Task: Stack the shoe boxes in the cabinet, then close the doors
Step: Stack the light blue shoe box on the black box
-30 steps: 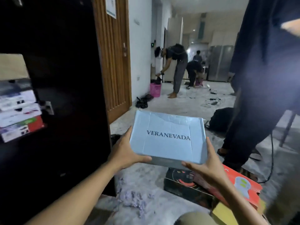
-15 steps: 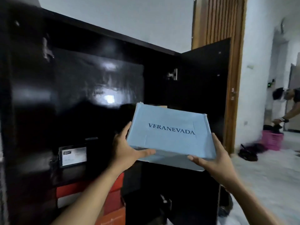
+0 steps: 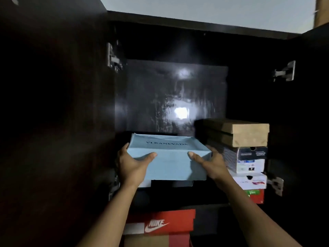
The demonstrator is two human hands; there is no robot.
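Note:
A pale blue shoe box with dark lettering on its lid lies level inside the dark cabinet, on top of a dark box on the upper shelf. My left hand grips its left front corner. My right hand grips its right front corner. Both thumbs press on the front face. To the right stands a stack of boxes: a brown cardboard box on top, a dark and white box, a white box and a red and green box.
Both cabinet doors stand open, the left door close beside my left arm and the right door at the frame's edge. On the lower shelf sit a red Nike box and a brown and red box.
I have turned to face the cabinet squarely. The blue box went from tilted in front of me to level, inside the upper shelf on the dark box. Both hands stay on it.

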